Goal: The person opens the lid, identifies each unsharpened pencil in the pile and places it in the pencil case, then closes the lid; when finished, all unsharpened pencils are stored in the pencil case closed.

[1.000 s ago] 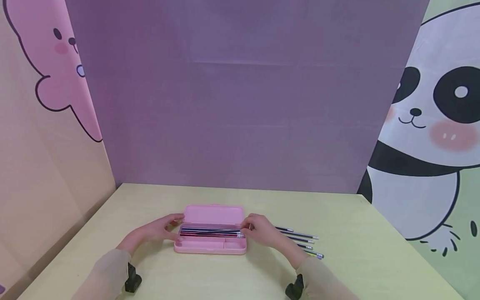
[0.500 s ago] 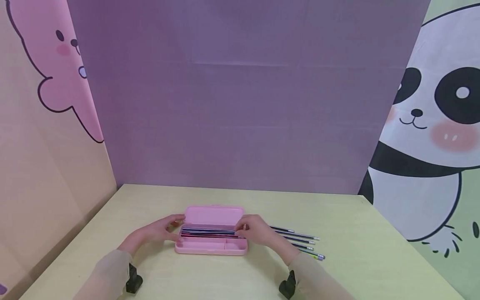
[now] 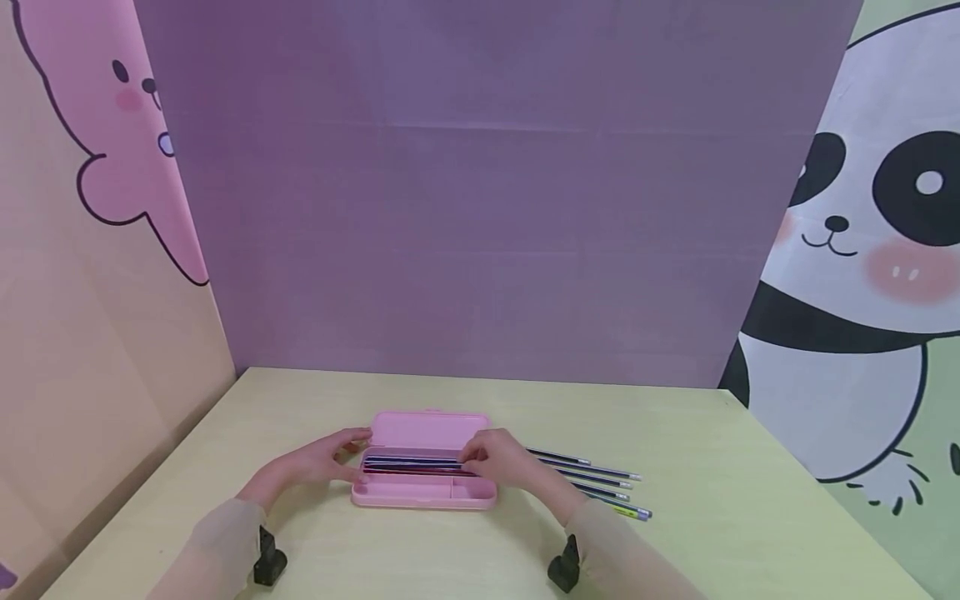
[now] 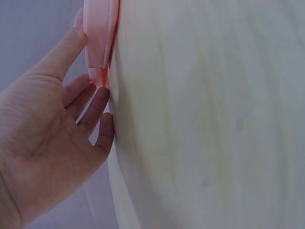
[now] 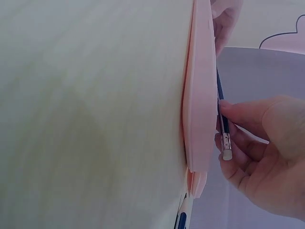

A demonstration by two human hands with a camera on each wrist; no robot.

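An open pink pencil case (image 3: 401,493) lies on the table, its lid (image 3: 427,429) folded back. Dark pencils and a red one (image 3: 408,467) lie in its long compartment. At the case's left end my left hand (image 3: 318,461) holds it, the thumb on the body and the fingers by the lid. Over the compartment's right part, my right hand (image 3: 504,458) pinches a dark pencil (image 5: 226,138) between thumb and fingers near its white eraser end. Seen from the right wrist, this pencil runs along the case's rim; its far end is hidden.
Several pencils (image 3: 600,471) lie fanned on the table (image 3: 300,542) right of the case, partly behind my right forearm. One has yellow on it (image 3: 633,512). The case's front has a small divided compartment (image 3: 472,489). A purple backdrop (image 3: 480,208) stands behind the table.
My right hand has moved leftward along the case with the pencil, from its right end to over the compartment. The left hand has stayed at the left end.
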